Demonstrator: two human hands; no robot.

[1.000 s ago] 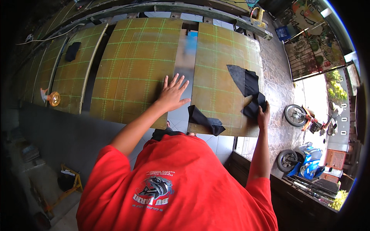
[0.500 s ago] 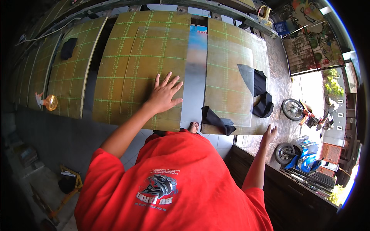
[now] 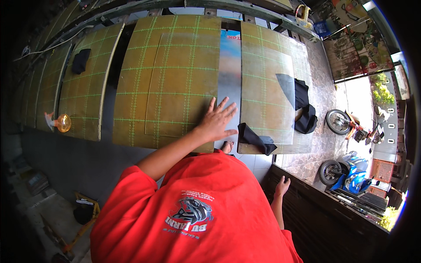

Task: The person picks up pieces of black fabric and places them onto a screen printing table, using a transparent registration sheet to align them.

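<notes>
My left hand (image 3: 218, 118) has its fingers spread, palm down, holding nothing. It lies over the near right edge of the middle board (image 3: 131, 87), reaching over the gap beside it; whether it touches the board I cannot tell. Green grid lines mark this olive board, and a thin rectangular sheet (image 3: 173, 92) lies on it. My right hand (image 3: 283, 187) hangs low at my right side, fingers loosely apart and empty. On the right board (image 3: 252, 39) a translucent sheet (image 3: 267, 101) lies with black cloth pieces (image 3: 256, 139) at its near edge and black cloth (image 3: 306, 119) at its right.
Further left boards (image 3: 90, 101) carry a small black cloth (image 3: 80, 61) and a spray bottle with orange liquid (image 3: 64, 123). A metal rail (image 3: 210, 5) runs behind the boards. A dark wooden cabinet (image 3: 324, 210) stands at lower right; motorcycles (image 3: 351, 171) are parked beyond it.
My left hand has slid right, from the middle board's surface to its edge and the gap. My right hand has dropped nearer my body, away from the right board's corner.
</notes>
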